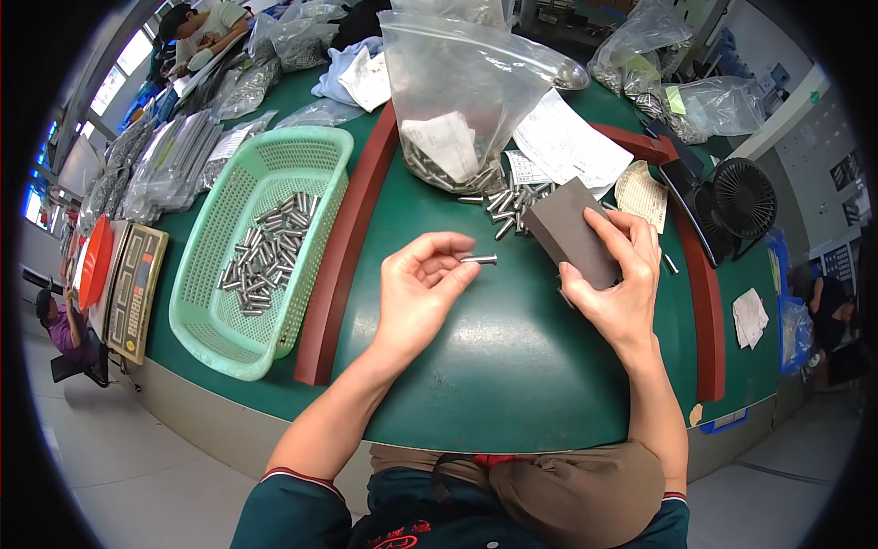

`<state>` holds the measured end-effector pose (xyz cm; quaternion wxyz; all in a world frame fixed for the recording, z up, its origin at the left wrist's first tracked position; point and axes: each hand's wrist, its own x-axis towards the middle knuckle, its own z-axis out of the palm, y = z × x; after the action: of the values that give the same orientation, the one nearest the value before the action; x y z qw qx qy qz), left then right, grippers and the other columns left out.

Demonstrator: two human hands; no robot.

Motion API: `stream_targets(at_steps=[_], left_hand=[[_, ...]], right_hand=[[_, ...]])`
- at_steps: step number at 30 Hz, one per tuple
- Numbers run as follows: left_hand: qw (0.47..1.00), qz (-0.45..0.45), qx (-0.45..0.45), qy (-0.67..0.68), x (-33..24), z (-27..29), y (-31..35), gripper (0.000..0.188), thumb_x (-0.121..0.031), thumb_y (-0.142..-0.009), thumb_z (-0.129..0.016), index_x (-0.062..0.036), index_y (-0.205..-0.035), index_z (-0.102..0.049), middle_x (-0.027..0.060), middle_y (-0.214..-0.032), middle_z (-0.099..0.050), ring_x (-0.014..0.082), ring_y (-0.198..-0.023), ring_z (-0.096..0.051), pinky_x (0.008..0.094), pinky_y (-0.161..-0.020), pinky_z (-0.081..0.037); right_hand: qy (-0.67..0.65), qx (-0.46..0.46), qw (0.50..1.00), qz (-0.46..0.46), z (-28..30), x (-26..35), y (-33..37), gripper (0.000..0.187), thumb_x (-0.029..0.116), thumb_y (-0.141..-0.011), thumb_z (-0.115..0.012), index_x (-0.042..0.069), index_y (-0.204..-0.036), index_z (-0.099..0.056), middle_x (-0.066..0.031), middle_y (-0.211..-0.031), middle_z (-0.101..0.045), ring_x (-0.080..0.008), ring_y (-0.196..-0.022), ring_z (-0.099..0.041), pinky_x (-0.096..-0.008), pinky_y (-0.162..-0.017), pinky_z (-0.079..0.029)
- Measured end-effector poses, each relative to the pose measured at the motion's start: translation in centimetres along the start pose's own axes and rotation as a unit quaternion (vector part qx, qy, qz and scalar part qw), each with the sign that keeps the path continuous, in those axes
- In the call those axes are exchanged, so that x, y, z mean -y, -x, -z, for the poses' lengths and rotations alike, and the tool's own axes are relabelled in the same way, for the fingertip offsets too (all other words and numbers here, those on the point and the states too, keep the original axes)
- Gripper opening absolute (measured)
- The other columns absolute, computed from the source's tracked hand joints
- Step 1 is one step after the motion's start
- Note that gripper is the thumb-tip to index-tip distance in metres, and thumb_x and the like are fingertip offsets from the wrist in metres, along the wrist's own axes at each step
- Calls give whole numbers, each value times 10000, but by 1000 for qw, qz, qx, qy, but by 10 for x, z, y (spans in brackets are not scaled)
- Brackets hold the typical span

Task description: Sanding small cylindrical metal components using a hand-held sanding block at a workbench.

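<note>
My left hand (413,291) pinches a small silvery flat-headed metal pin (481,260) between thumb and fingertips, its headed end sticking out to the right. My right hand (620,279) is closed around a dark grey-brown rectangular block (569,229), tilted above the bench. Behind the block, partly covered by it, lies a loose heap of similar pins (505,201). They lie at the mouth of a large clear plastic bag (448,78) with more pins in its bottom. To the left, a pale green perforated basket (190,322) holds many pins (263,261).
Red-brown rails (331,302) border the green bench (476,384) left and right. Papers (572,137) lie behind the pins. A black fan (743,199) stands right, a scale (134,297) with an orange-red dish (94,263) far left. Bagged parts (155,174) and other people sit farther off.
</note>
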<state>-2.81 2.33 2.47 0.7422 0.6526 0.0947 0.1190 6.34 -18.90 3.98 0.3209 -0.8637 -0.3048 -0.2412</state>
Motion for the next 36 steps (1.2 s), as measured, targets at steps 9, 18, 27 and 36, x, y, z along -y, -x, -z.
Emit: stream_targets(at_steps=[9,18,27,36], left_hand=[[877,146,176,423,20,11,-11,253,-186,-878,-728,-95,-1017,-537,29,-911,-536,122,-796,-558,245,-740,-498],[894,130,171,394,24,13,-15,195,-168,-884,-720,-88,-984,-574,23,-901,-541,126,-803,-558,249,-750,-501],[935,131,126,306,27,14,-11,246,-135,-921,-668,-28,-1141,-641,59,-1049,-694,121,-932,-658,266,-846,-535],[959,153,98,216,20,11,-9,208,-112,-906,-673,0,-1081,-662,58,-997,-699,126,-922,-653,286,-850,-523]], right_hand=[[-1,-16,1000,-1,3,1,1,574,188,-569,-778,19,-1109,-683,-144,-1076,-583,-297,-992,-537,-411,-851,-413],[-9,-30,1000,4,5,4,-1,571,183,-565,-775,15,-1102,-683,-137,-1073,-579,-291,-989,-535,-402,-833,-410],[-96,20,963,251,4,37,11,661,298,-536,-775,117,-1163,-673,-158,-1190,-581,-279,-926,-564,-421,-834,-397],[-125,18,969,210,-3,37,12,657,272,-532,-784,91,-1153,-667,-154,-1131,-577,-294,-929,-548,-414,-823,-387]])
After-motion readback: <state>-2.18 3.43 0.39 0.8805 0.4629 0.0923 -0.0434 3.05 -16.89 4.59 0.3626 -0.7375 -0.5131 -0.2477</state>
